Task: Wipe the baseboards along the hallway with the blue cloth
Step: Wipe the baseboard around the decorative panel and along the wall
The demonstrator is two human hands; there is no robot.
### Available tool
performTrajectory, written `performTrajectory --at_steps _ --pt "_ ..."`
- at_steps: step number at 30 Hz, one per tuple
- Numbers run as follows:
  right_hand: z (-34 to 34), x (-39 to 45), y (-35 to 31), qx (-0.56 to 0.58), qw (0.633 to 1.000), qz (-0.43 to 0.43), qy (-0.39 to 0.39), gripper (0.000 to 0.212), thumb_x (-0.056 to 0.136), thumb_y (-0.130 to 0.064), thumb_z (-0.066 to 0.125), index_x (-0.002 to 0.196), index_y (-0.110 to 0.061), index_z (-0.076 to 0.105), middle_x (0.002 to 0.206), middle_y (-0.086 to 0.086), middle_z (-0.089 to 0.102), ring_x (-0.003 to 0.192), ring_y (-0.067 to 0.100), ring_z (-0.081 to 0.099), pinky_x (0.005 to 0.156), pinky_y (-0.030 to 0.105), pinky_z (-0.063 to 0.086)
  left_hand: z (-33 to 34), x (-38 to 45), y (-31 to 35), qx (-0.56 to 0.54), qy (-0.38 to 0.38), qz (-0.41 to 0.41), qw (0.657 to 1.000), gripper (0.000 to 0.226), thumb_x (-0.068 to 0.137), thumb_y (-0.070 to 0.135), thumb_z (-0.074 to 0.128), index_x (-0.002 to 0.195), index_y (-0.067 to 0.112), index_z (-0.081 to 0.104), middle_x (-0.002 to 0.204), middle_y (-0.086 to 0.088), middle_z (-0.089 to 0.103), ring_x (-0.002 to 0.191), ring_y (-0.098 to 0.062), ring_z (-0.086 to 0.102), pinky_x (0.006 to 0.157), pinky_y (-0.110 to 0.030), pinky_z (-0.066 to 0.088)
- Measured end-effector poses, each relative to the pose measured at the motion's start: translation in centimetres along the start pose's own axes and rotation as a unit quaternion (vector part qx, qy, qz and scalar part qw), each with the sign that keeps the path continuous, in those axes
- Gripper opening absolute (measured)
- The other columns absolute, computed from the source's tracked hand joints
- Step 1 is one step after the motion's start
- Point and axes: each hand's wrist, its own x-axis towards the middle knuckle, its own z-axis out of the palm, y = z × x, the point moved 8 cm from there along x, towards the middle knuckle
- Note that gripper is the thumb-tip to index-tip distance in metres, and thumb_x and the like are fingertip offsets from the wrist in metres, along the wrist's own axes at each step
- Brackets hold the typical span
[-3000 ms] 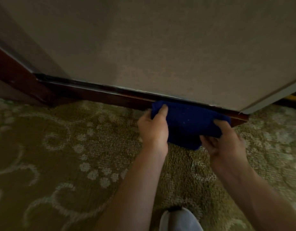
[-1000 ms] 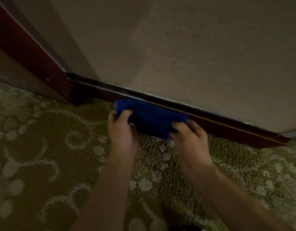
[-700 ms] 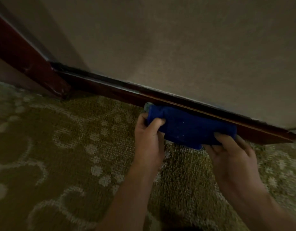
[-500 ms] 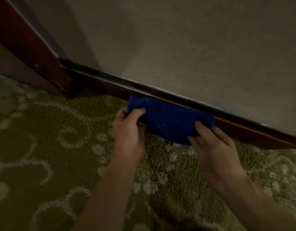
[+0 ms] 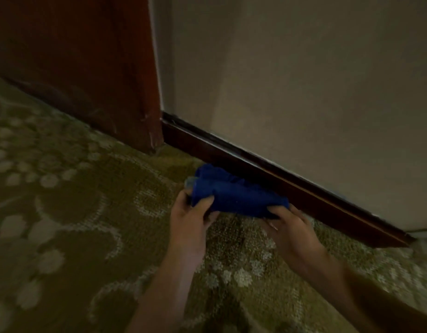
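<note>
cloth [image 5: 234, 193] against baseboard [image 5: 303, 188], carpet [image 5: 87, 212] below

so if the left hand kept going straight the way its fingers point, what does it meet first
The left hand already grips the blue cloth; past that, probably the dark baseboard under the wall, though depth is unclear.

Bunched blue cloth [image 5: 236, 192] lies against dark baseboard [image 5: 303, 191].

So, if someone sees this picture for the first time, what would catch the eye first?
First the blue cloth, the one bright colour, bunched low in the middle against the dark baseboard. The left hand and the right hand each grip one end of it. Around them spreads the patterned green carpet.
</note>
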Motion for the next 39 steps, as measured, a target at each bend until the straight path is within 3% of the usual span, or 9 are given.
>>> performTrajectory --at_steps 5,8,11,14,19,24,27,32,39 --pt "2.8 -2.9 -1.9 0.041 0.998 -0.014 0.052 0.053 0.094 -0.015 0.061 0.143 -0.016 0.041 0.132 0.011 0.057 0.112 0.031 0.062 0.079 0.036 0.055 1.6 -2.4 3.3 0.016 0.010 -0.001 1.000 0.019 0.095 0.012 0.060 0.112 0.021 0.062 0.121 -0.006 0.065 0.108 -0.025 0.065 0.084 -0.038 0.056" --pt "2.7 -4.5 -1.3 0.093 0.993 -0.004 0.073 0.048 0.094 -0.015 0.061 0.139 -0.018 0.044 0.130 0.010 0.054 0.102 0.028 0.061 0.075 0.036 0.054 3.5 -2.5 4.7 0.077 0.035 -0.018 0.996 0.029 0.093 0.019 0.064 0.122 0.020 0.058 0.126 -0.007 0.061 0.109 -0.025 0.063 0.073 -0.032 0.057" --pt "2.1 -4.2 -1.2 0.093 0.994 -0.010 0.048 0.047 0.094 -0.014 0.061 0.138 -0.015 0.045 0.132 0.012 0.054 0.099 0.029 0.063 0.073 0.035 0.054 4.0 -1.7 5.5 0.108 0.047 0.001 0.993 0.012 0.093 0.018 0.064 0.102 0.024 0.060 0.121 -0.005 0.061 0.104 -0.025 0.062 0.071 -0.033 0.054" --pt "2.2 -3.4 -1.0 0.020 1.000 0.006 0.011 0.060 0.091 -0.017 0.066 0.144 -0.012 0.040 0.131 0.010 0.056 0.108 0.029 0.064 0.071 0.033 0.057 1.4 -1.1 4.7 0.070 0.095 -0.018 0.993 0.045 0.092 0.017 0.065 0.134 0.022 0.049 0.130 -0.005 0.053 0.116 -0.030 0.058 0.073 -0.036 0.054" --pt "3.1 -3.7 -1.1 -0.032 0.999 0.027 0.002 0.027 0.091 -0.016 0.066 0.115 -0.017 0.055 0.122 0.007 0.059 0.107 0.028 0.063 0.074 0.033 0.056 1.2 -0.2 5.2 0.106 0.136 -0.003 0.985 0.053 0.093 0.022 0.065 0.141 0.021 0.043 0.132 -0.004 0.051 0.115 -0.028 0.056 0.073 -0.037 0.052" --pt "2.1 -3.9 -2.1 -0.001 1.000 0.015 0.004 0.017 0.090 -0.013 0.066 0.083 -0.020 0.052 0.100 0.006 0.064 0.096 0.029 0.066 0.083 0.037 0.052 6.0 2.1 5.6 0.176 0.123 0.027 0.976 0.012 0.089 0.026 0.066 0.099 0.026 0.060 0.114 -0.003 0.061 0.100 -0.025 0.059 0.087 -0.041 0.052" --pt "1.2 -2.4 -2.5 0.010 1.000 0.018 0.017 0.016 0.088 -0.015 0.069 0.082 -0.017 0.054 0.096 0.007 0.068 0.090 0.028 0.068 0.074 0.035 0.052 7.1 3.2 4.5 0.179 0.152 0.048 0.971 0.016 0.088 0.023 0.066 0.104 0.022 0.062 0.113 -0.005 0.064 0.100 -0.026 0.062 0.096 -0.046 0.051" --pt "-0.7 -1.2 -3.5 0.028 0.999 -0.016 0.019 0.018 0.087 -0.015 0.069 0.079 -0.016 0.052 0.089 0.006 0.069 0.084 0.024 0.066 0.070 0.034 0.049 7.8 4.0 1.9 0.106 0.194 0.072 0.973 0.012 0.089 0.020 0.064 0.083 0.028 0.056 0.099 -0.002 0.066 0.098 -0.026 0.064 0.098 -0.049 0.051" --pt "-5.3 -1.7 -4.8 0.066 0.984 -0.068 0.149 0.011 0.090 -0.016 0.063 0.079 -0.019 0.061 0.082 -0.002 0.066 0.081 0.018 0.061 0.067 0.030 0.045 10.0 3.1 -1.2 0.187 0.152 0.055 0.969 0.006 0.090 0.024 0.063 0.086 0.025 0.058 0.096 -0.004 0.066 0.085 -0.022 0.064 0.086 -0.043 0.054"
